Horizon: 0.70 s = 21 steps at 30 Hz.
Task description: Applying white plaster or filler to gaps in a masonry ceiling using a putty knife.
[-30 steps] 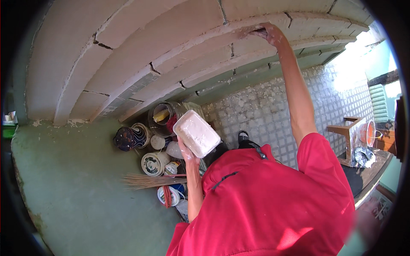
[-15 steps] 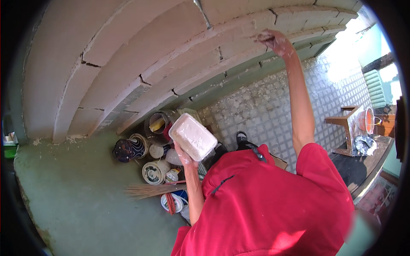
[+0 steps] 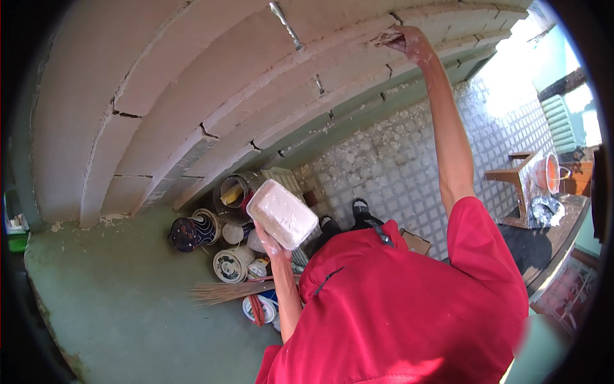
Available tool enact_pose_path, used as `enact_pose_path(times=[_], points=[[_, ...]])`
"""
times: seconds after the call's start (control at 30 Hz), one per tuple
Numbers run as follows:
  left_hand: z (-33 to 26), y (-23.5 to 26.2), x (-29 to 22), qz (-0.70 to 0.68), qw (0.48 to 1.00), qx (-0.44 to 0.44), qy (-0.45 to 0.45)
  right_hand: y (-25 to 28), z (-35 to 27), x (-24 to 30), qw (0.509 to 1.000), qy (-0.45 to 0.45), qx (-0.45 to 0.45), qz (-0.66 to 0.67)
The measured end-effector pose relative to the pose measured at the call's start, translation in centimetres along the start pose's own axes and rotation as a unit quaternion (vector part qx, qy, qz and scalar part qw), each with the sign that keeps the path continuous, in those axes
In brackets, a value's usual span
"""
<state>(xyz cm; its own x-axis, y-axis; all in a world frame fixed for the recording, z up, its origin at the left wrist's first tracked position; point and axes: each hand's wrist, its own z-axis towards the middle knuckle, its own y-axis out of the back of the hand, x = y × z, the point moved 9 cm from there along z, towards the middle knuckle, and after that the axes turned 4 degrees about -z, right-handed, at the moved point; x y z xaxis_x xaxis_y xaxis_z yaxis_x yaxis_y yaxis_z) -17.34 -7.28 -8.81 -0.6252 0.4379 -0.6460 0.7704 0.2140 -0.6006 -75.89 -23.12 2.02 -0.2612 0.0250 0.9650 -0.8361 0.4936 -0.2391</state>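
Pale block wall [image 3: 243, 57], with long ledges and some open joints, fills the upper part of the view; a patterned tile floor [image 3: 396, 147] lies below it. By my judgement, the step in hand is the spreading of whitish paste [image 3: 281, 208] along one ledge; the next stroke would call for an even, flat pressure, with the paste kept level so that it does not spill.

Nearest is the person's red shirt [image 3: 409, 294]; just beyond it, the left hand [image 3: 272, 244] grasps a white container [image 3: 307, 235] from below and from its near side; the container, which carries the paste, thus touches the left hand and is well apart from the right one. Close by, to the left, a white tub [image 3: 229, 265] stands among other vessels; a bundle of thin bristles [image 3: 220, 293] lies near it.

Farther away, at the end of a stretched arm, the right hand [image 3: 416, 46] is closed on what seems to be a thin flat tool [image 3: 386, 37]; its exact kind I cannot tell; it is at the ledge, but whether it touches is not clear. Far to the right, a brown frame [image 3: 505, 173], perhaps a stool, is beside an orange bucket [image 3: 550, 171].
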Motion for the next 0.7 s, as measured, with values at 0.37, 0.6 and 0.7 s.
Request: enact_pose_path(times=[0.37, 0.6, 0.7], points=[[0.1, -3.2, 0.5, -0.008, 0.999, 0.032, 0.01, 4.5, 4.6, -1.8, 0.974, 0.075, -0.063, -0.202], [0.0, -2.1, 0.3, 0.008, 1.0, 0.0, 0.002, -1.5, -4.5, 1.5, 0.929, 0.19, -0.051, -0.312], [0.1, -2.0, 0.5, 0.008, 1.0, -0.001, 0.007, -2.5, -8.2, -0.5, 0.898, 0.154, -0.117, -0.395]])
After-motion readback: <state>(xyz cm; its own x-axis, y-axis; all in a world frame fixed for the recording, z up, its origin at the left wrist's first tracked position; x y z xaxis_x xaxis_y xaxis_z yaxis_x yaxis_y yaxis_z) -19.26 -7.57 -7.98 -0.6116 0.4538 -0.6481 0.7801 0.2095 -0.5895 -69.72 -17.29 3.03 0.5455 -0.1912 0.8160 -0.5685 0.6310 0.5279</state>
